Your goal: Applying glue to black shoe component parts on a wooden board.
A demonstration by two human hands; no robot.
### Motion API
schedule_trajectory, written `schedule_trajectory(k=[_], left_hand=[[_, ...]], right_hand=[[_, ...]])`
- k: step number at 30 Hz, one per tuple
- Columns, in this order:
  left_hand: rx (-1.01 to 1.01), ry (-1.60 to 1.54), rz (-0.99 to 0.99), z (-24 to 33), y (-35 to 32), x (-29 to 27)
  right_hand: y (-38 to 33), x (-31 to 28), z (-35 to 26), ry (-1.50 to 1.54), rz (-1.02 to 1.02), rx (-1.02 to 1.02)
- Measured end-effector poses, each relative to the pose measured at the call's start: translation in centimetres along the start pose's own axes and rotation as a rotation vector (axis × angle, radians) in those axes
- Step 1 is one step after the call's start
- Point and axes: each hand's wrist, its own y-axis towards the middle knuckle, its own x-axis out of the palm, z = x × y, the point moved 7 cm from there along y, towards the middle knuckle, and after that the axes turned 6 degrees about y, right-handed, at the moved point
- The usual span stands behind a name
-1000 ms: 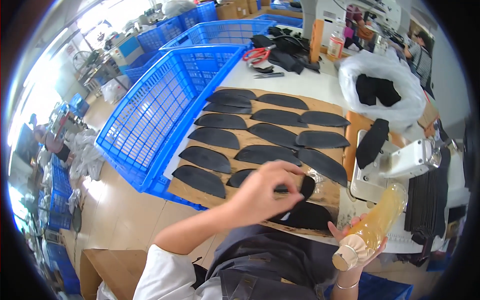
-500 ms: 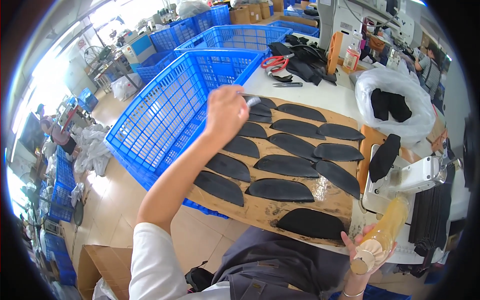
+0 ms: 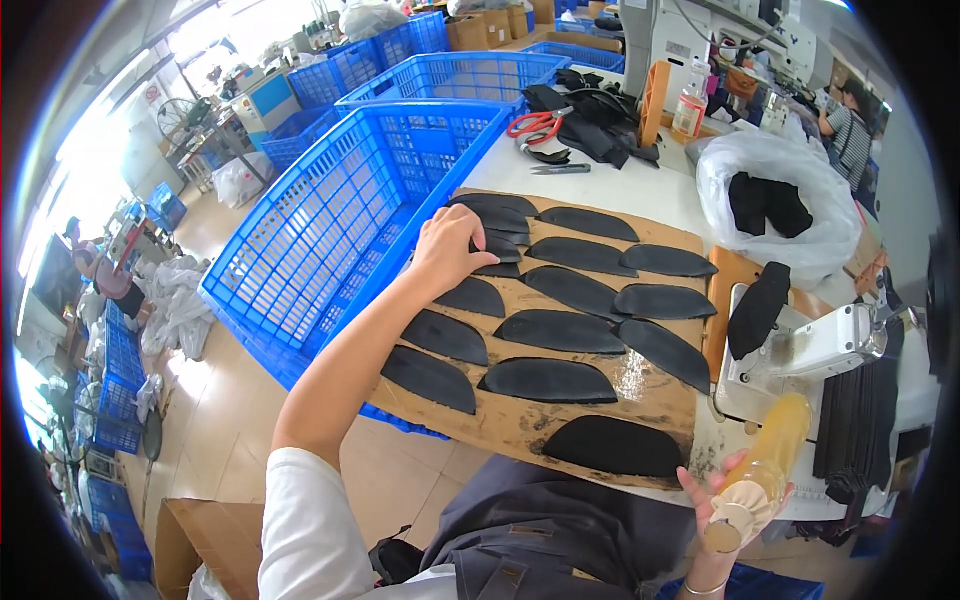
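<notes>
While our left hand (image 3: 450,245) reaches out over the cardboard board (image 3: 520,425), its fingers curled down and pressing on one of the black half-moon pieces (image 3: 497,245) at the board's far left corner, our right hand (image 3: 725,500) stays close to our body, wrapped around an amber glue bottle (image 3: 765,470) held with its cap end toward us. We cannot tell whether the left fingers have pinched the piece or merely rest on it. More black pieces lie in rows between the two hands, some just touching, and the nearest one (image 3: 615,445) sits just beside the bottle. Beyond the left hand stands a blue plastic crate (image 3: 340,220); past the right hand is a white sewing machine (image 3: 810,345). We judge the main risks to be the forearm brushing the laid-out rows and shifting them, or the tilted bottle dripping onto the nearest piece if its cap is loose.
</notes>
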Motion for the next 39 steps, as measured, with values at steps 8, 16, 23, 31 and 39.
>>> schedule_trajectory(k=[8,16,23,31,39], left_hand=[[0.443,-0.248,0.246,12.1,-7.9,-6.1],[0.486,-0.282,0.269,15.2,-17.9,-2.3],[0.508,-0.376,0.341,14.5,-18.0,-1.9],[0.502,-0.353,0.33,14.1,-17.9,-1.9],[0.482,-0.338,0.328,14.0,-18.2,-1.4]], right_hand=[[0.1,1.5,-1.3,-0.535,0.085,-0.221],[4.6,10.6,6.1,-1.364,-0.371,-0.222],[5.7,12.3,11.5,-1.786,-0.506,-0.023],[5.8,14.2,11.2,-2.075,-0.546,-0.111],[1.5,9.4,0.8,-1.956,-0.084,-0.198]])
